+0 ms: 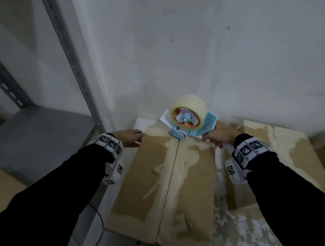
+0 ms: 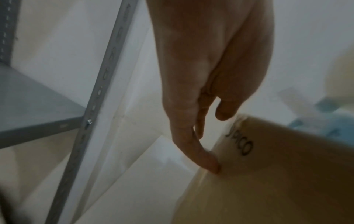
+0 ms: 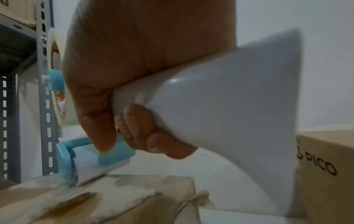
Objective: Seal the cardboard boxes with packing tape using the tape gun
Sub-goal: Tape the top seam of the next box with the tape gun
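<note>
Two hands: right hand [image 1: 223, 135] gripping tape gun [image 1: 192, 124], left hand [image 1: 129, 138] flat

right hand [image 3: 122, 72] gripping tape gun [image 3: 220, 121], box [image 3: 95, 201] beneath

Black sleeves [image 1: 45, 196] cover both arms. Each wrist wears a white band [image 1: 109, 142] of black-and-white square markers, with a white camera block [image 1: 114, 173] beneath.

Blue tape gun [image 1: 193, 124] with clear roll, nose apparently on far seam end of closed, scuffed cardboard box [image 1: 152, 187]
</note>
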